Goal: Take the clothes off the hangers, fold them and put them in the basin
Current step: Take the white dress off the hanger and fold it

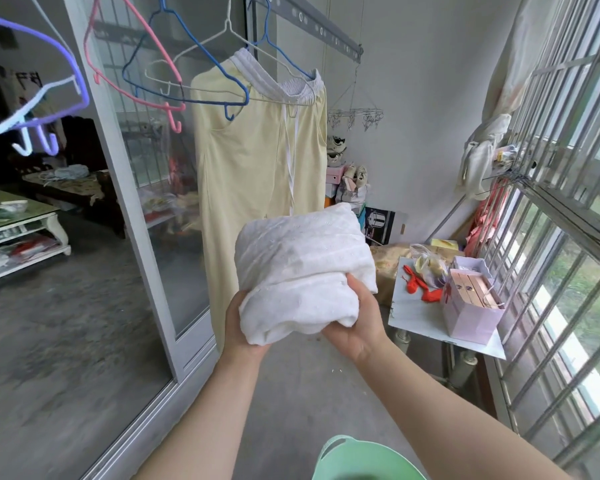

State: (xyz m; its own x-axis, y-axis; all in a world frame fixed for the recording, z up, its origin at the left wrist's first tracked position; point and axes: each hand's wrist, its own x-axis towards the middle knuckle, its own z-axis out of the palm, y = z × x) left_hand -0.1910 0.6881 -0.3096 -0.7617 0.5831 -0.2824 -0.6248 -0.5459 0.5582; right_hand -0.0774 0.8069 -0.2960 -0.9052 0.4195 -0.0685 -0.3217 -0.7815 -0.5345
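Holding the folded white garment (302,268) up in the middle of the scene, above and beyond the green basin (329,448) showing at the near edge. Cupping the bundle's lower left corner with the left hand (238,327), fingers tucked out of sight beneath the cloth. Pinching the right side with the right hand (357,323), thumb on top of the fold and fingers underneath. Judging it as light, soft and limp, neither fragile nor slippery, but likely to slump or fall open if let go on one side. Best supporting it from beneath at both lower ends, pinning the top layer with a thumb while lowering. Waiting farther off, left of centre, on a white wire hanger (222,39) – pale yellow trousers (257,157).
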